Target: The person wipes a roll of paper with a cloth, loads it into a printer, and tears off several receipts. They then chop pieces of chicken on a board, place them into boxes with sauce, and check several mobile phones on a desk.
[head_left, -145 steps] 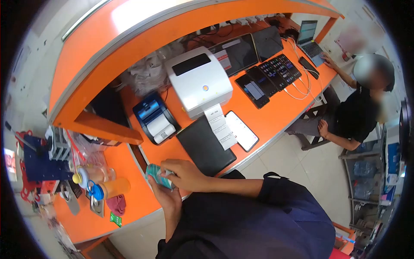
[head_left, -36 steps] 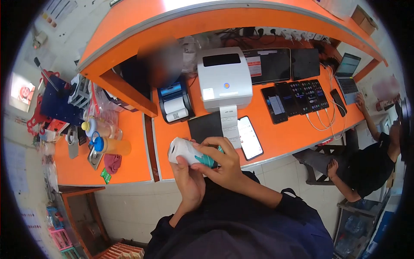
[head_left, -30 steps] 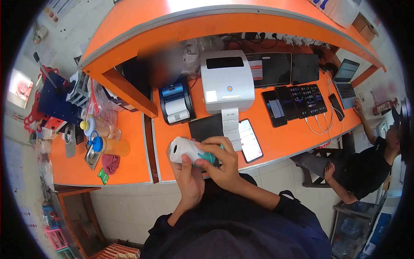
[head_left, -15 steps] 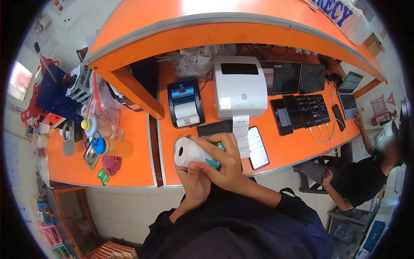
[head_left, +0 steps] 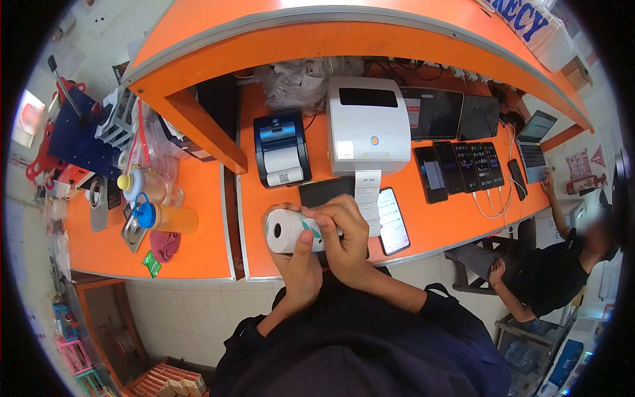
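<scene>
A white paper roll with a dark core hole and a teal-marked wrapper is held above the front edge of the orange table. My left hand wraps round it from below, thumb on its side. At the roll's right end, my right hand has its fingers pinched on the wrapper. Beyond the hands lies a black flat item. A white label printer has a printed strip hanging from its front. To its left stands a small blue-black printer with white paper.
A lit phone lies right of the strip, near several dark phones and tablets. Bottles and a red cloth are on the left table. Another person sits at a laptop on the right.
My right hand has shifted its grip, its fingers now bunched at the wrapper rather than stretched over the roll. My left thumb has moved up onto the roll's side. The view has shifted slightly.
</scene>
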`<move>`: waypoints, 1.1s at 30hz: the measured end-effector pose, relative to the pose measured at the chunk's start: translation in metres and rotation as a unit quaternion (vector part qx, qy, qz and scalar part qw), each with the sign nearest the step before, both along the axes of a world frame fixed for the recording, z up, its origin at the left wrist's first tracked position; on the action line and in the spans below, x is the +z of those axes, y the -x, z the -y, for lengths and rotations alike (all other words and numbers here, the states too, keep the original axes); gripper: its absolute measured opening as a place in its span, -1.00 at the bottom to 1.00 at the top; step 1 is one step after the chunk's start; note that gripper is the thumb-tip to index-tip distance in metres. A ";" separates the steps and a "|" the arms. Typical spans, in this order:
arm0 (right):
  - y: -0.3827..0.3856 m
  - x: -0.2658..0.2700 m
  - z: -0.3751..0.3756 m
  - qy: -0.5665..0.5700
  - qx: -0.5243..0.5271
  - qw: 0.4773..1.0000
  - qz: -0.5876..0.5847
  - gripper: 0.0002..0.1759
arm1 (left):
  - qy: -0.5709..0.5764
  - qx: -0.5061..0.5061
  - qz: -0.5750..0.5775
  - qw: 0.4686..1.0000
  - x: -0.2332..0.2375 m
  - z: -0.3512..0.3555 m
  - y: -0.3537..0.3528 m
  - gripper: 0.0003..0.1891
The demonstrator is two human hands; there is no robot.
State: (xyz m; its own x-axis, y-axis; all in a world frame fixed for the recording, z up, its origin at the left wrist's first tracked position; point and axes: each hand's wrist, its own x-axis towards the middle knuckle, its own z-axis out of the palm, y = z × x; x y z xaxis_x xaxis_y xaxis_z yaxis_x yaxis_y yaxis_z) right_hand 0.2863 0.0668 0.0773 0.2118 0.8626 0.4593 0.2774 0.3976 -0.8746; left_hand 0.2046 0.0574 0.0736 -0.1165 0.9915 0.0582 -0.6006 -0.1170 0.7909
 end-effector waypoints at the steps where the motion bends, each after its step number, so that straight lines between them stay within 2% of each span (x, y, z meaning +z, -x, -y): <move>1: 0.000 -0.003 0.001 0.017 0.003 0.999 -0.033 -0.86 | -0.012 0.010 -0.016 1.000 0.001 0.000 -0.001 -0.45; 3: -0.001 -0.004 0.004 0.035 0.005 0.997 -0.066 -0.87 | -0.031 0.016 -0.014 0.999 0.002 0.001 -0.003 -0.44; 5: -0.003 -0.002 0.005 -0.038 0.012 0.998 -0.053 -0.89 | -0.050 0.024 -0.012 0.998 0.003 0.003 -0.003 -0.43; 6: -0.002 0.000 0.007 -0.037 0.013 0.998 -0.054 -0.89 | -0.035 0.018 0.020 0.999 0.003 0.005 -0.002 -0.42; 7: -0.001 0.002 0.008 -0.048 0.011 0.999 -0.018 -0.88 | -0.020 0.011 0.053 0.998 0.003 0.006 -0.001 -0.40; 9: -0.002 0.002 0.009 -0.059 0.010 0.998 0.020 -0.85 | -0.009 0.003 0.043 0.999 0.002 0.007 0.002 -0.40; 11: -0.003 0.000 0.011 -0.021 0.057 0.997 -0.054 -0.87 | 0.003 -0.006 0.031 0.999 0.002 0.007 0.002 -0.39; 14: 0.000 0.003 0.012 -0.011 0.034 0.995 -0.093 -0.91 | 0.003 0.007 0.033 0.999 0.004 0.007 0.001 -0.40; 16: 0.001 0.002 0.012 0.013 0.029 0.992 -0.125 -0.89 | -0.016 0.022 -0.008 1.000 0.005 0.006 0.000 -0.43; 18: 0.000 0.001 0.009 0.037 0.024 0.987 -0.157 -0.86 | -0.004 0.018 0.016 1.000 0.001 0.006 0.000 -0.45; 20: -0.003 0.000 0.006 0.114 -0.001 0.962 -0.249 -0.83 | 0.009 0.012 0.040 0.999 0.000 0.007 -0.001 -0.46; 22: -0.008 -0.004 0.006 0.159 0.016 0.951 -0.265 -0.81 | 0.038 0.014 0.052 0.998 0.002 0.007 -0.002 -0.46; 24: -0.012 0.000 0.001 0.198 0.048 0.873 -0.443 -0.81 | 0.032 -0.003 0.078 0.996 0.002 0.006 0.001 -0.46; 26: -0.025 -0.002 0.000 0.224 0.071 0.854 -0.465 -0.82 | 0.027 -0.019 0.104 0.994 0.002 0.004 0.003 -0.46; 28: -0.036 -0.011 -0.003 0.206 0.153 0.827 -0.501 -0.83 | 0.021 -0.013 0.098 0.995 0.006 0.004 0.003 -0.45; 29: -0.039 -0.009 -0.001 0.207 0.135 0.864 -0.438 -0.77 | 0.021 -0.012 0.098 0.995 0.008 0.003 0.003 -0.45; 30: -0.039 -0.004 0.000 0.208 0.136 0.864 -0.438 -0.77 | 0.019 -0.014 0.072 0.997 0.009 0.003 0.003 -0.45; 31: -0.037 0.001 0.000 0.131 0.129 0.946 -0.265 -0.72 | 0.017 -0.016 0.046 0.999 0.010 0.003 0.003 -0.45; 32: -0.036 0.007 0.002 0.049 0.116 0.989 -0.082 -0.67 | 0.018 -0.016 0.047 0.999 0.010 0.003 0.004 -0.45; 33: -0.041 0.017 0.006 0.094 0.151 0.984 -0.026 -0.58 | 0.030 -0.045 0.037 0.998 0.009 0.004 0.006 -0.46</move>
